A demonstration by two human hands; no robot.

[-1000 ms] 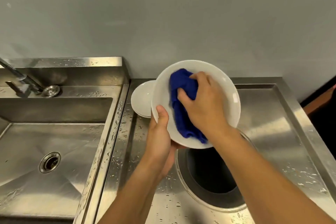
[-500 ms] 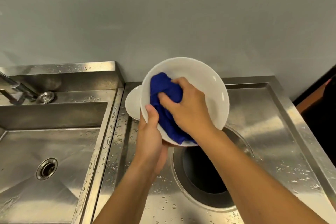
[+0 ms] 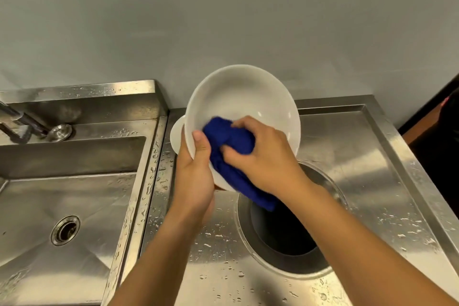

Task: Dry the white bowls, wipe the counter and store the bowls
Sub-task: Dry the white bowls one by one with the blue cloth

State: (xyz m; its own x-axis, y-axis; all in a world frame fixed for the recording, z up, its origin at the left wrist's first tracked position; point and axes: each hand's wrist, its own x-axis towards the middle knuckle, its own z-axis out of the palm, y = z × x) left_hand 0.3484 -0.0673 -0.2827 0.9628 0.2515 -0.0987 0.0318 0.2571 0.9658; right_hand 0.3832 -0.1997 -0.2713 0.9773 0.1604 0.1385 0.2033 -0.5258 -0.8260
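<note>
A large white bowl [image 3: 244,102] is held tilted toward me above the steel counter [image 3: 352,146]. My left hand [image 3: 195,176] grips its lower left rim, thumb inside the bowl. My right hand [image 3: 263,154] presses a dark blue cloth [image 3: 229,141] against the bowl's lower inside; the cloth's tail hangs over the rim. A second white bowl [image 3: 175,134] sits on the counter behind, mostly hidden by the held bowl and my left hand.
A round dark opening [image 3: 285,233] is set into the wet counter under my right forearm. The steel sink [image 3: 62,194] with its drain [image 3: 65,230] lies to the left, the tap [image 3: 22,120] at far left. A grey wall rises behind.
My right hand has swept the blue cloth from the upper left of the bowl's inside down to its lower part. The bowl stays in my left hand.
</note>
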